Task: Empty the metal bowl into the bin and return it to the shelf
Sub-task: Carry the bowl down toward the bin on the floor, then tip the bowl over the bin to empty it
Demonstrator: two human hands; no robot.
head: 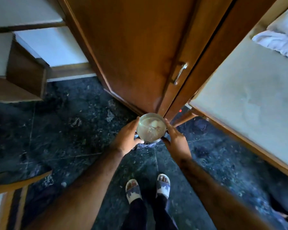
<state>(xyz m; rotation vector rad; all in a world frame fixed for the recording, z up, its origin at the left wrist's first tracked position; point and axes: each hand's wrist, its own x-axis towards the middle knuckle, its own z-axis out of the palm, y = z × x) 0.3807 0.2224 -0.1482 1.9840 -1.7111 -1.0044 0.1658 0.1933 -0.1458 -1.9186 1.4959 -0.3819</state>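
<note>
Dark floor (65,130), metal bowl (150,127) beside cupboard edge (161,107)

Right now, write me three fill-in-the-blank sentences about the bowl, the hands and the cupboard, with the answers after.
1. The metal bowl is held by ____ hands, the left hand and the right hand.
2. The bowl is not yet empty: pale scraps lie ____ it.
3. The handle on the wooden cupboard door is made of ____.

Missing words: both; inside; metal

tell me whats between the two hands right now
The metal bowl, with some pale scraps inside. The left hand and right hand press against its opposite sides, as the head view shows.
</note>
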